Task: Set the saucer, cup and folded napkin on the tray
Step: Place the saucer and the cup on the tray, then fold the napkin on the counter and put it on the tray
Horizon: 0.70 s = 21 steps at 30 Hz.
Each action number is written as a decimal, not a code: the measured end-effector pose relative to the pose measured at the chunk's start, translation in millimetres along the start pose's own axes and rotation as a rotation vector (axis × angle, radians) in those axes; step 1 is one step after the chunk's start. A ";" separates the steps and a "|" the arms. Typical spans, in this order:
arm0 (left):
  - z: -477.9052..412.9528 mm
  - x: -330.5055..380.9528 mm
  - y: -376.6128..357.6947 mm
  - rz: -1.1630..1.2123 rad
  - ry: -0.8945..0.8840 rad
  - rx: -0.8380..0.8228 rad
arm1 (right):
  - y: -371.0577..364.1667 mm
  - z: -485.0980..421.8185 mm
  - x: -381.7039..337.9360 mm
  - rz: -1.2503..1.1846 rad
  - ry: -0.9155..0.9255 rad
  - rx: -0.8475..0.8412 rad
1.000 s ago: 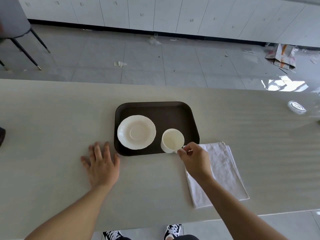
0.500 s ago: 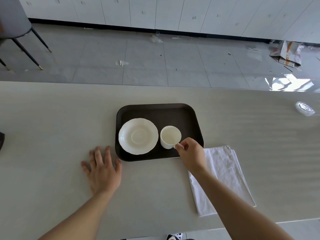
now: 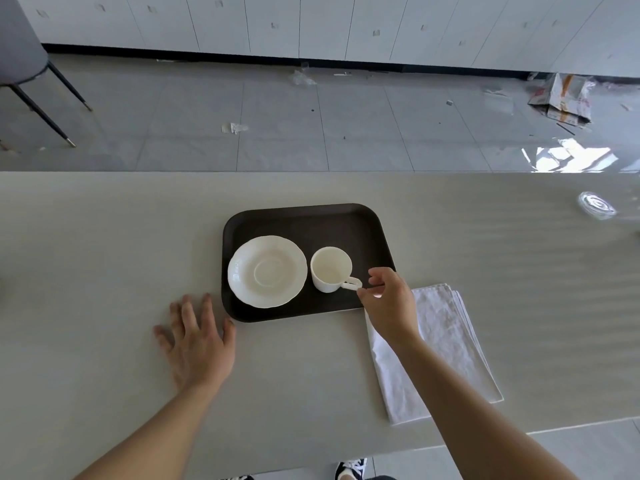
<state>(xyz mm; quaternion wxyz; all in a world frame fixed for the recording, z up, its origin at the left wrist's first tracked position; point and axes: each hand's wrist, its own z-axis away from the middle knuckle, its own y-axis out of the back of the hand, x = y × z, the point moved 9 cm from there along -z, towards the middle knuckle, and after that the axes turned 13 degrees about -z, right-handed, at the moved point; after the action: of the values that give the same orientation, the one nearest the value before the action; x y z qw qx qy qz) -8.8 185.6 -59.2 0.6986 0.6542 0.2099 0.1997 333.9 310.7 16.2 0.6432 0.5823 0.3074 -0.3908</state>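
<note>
A dark brown tray [image 3: 311, 223] lies on the pale table. A white saucer [image 3: 267, 271] sits in the tray's left half. Right of it a white cup [image 3: 330, 270] stands upright on the tray, its handle pointing to my right hand [image 3: 389, 303]. That hand hovers at the tray's right front corner, thumb and forefinger apart, just off the handle. A folded white napkin [image 3: 446, 341] lies on the table right of the tray, partly under my right forearm. My left hand [image 3: 197, 341] rests flat on the table, fingers spread, thumb by the tray's front left corner.
A small clear glass object [image 3: 596, 205] sits at the table's far right. The table's near edge runs close below my arms. Beyond the far edge are grey floor tiles with litter, and a chair [image 3: 20, 46] at the far left.
My right hand carried the cup a little further onto the tray and set it beside the saucer, then opened off the handle. My left hand stayed flat on the table.
</note>
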 end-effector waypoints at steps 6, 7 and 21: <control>0.3 -0.5 7.4 0.081 0.018 -0.061 | 19.4 12.0 13.6 -0.026 -0.031 -0.038; 2.8 0.1 11.8 0.115 0.032 -0.056 | 21.6 13.7 16.3 -0.020 -0.037 -0.052; 115.9 167.9 43.2 0.422 -0.470 -0.120 | 119.7 43.0 83.9 0.025 -0.107 0.159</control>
<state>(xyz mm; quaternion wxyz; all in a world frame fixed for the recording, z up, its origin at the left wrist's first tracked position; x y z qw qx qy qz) 195.0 185.1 -14.9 0.7085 0.6691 -0.1096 0.1956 476.7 257.9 11.4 0.6152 0.6136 0.2332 -0.4367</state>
